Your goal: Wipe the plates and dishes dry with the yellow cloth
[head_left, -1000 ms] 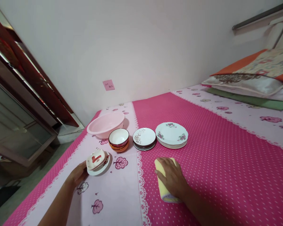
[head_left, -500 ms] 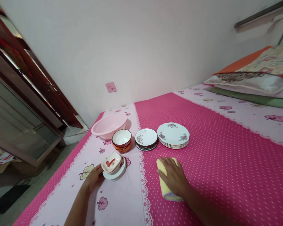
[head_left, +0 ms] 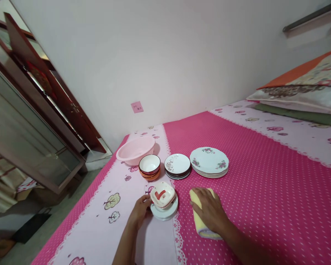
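Note:
A squarish white bowl [head_left: 162,194] with a red pattern rests on a stack of small white plates [head_left: 165,213]. My left hand [head_left: 140,210] is at the left edge of that stack, its fingertips touching the side and partly hidden. On the pink dotted part of the sheet lies a folded yellow cloth [head_left: 200,224], and my right hand [head_left: 208,208] lies over it with fingers spread. Behind these stand stacked bowls [head_left: 149,165] with orange outsides, a stack of dark-rimmed plates [head_left: 177,165] and a stack of larger flowered plates [head_left: 209,162].
A pink basin [head_left: 136,150] sits behind the bowls near the wall. Pillows [head_left: 300,90] are piled at the back right of the bed [head_left: 264,206]. A pink note [head_left: 137,107] is on the wall, and a brown door [head_left: 68,106] stands at the left.
The small plates with the squarish bowl have moved right across the sheet, with my left hand beside them. The view has shifted slightly left. My right hand remains on the cloth.

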Available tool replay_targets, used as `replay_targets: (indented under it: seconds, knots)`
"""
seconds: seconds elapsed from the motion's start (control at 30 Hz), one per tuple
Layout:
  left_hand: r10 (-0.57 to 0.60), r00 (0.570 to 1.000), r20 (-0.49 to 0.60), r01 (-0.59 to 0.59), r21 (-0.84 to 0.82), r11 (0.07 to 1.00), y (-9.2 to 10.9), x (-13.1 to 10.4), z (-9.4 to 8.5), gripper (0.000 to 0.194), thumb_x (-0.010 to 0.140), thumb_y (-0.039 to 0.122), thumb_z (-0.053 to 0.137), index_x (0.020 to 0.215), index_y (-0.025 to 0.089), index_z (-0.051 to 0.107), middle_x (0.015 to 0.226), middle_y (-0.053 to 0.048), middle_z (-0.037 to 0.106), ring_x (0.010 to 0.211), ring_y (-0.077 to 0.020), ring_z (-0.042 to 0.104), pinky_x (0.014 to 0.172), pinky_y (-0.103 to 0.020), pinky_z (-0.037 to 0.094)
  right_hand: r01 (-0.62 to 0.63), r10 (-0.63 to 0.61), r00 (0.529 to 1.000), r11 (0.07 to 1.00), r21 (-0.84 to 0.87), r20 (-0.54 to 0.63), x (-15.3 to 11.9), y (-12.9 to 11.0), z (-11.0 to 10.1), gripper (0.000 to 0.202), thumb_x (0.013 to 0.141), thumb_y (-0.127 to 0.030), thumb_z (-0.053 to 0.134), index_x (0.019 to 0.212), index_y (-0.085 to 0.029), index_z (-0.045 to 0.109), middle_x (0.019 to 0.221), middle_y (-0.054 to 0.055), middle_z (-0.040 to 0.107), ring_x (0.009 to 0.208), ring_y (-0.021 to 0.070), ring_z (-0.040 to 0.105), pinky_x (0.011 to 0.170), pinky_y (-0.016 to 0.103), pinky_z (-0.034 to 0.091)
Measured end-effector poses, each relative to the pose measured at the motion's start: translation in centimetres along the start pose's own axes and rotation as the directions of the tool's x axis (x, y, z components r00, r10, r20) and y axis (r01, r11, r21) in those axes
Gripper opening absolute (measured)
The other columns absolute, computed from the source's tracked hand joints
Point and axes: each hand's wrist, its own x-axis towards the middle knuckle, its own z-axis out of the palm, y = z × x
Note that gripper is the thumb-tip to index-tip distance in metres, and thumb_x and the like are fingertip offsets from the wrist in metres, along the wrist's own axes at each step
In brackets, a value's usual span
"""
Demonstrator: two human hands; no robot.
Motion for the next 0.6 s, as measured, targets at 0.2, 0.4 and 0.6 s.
replay_targets:
  seconds: [0.2, 0.4, 0.6]
  knots:
    - [0.008, 0.993, -0.114, 0.001, 0.082, 0.997, -2.4, 0.1, 1.9, 0.024, 0.086, 0.041, 0.070, 0.089, 0.019, 0.060, 0.064, 0.005, 0.061, 0.054, -0.0125, 0.058, 0.055, -0.028, 0.049, -0.013, 0.013, 1.000, 1.000, -0.005, 0.000, 0.0, 0.0, 0.0, 0.044, 0.098, -0.038, 0.049, 0.139, -0.024, 0.058, 0.140, 0.013, 0.064, 0.127, 0.0318, 0.056, 0.112, 0.058, 0.033]
    - [0.190, 0.954, -0.232, -0.165, 0.124, 0.979, -4.1, 0.2, 2.5, 0.031, 0.077, 0.048, 0.071, 0.089, 0.019, 0.067, 0.077, -0.004, 0.072, 0.069, -0.0207, 0.067, 0.067, -0.033, 0.051, -0.002, 0.003, 1.000, 1.000, -0.022, 0.005, 0.0, 0.2, 0.2, 0.043, 0.099, -0.039, 0.049, 0.138, -0.024, 0.059, 0.140, 0.012, 0.065, 0.128, 0.0317, 0.056, 0.112, 0.056, 0.034]
    - [0.321, 0.871, -0.373, -0.242, 0.242, 0.940, -3.2, 0.1, 2.8, 0.026, 0.074, 0.041, 0.070, 0.089, 0.020, 0.070, 0.092, -0.014, 0.076, 0.090, -0.0311, 0.069, 0.082, -0.040, 0.050, 0.003, -0.004, 1.000, 0.999, -0.042, -0.007, -0.1, 0.4, 0.2, 0.042, 0.100, -0.041, 0.048, 0.137, -0.026, 0.060, 0.139, 0.011, 0.065, 0.129, 0.0313, 0.056, 0.111, 0.055, 0.036]
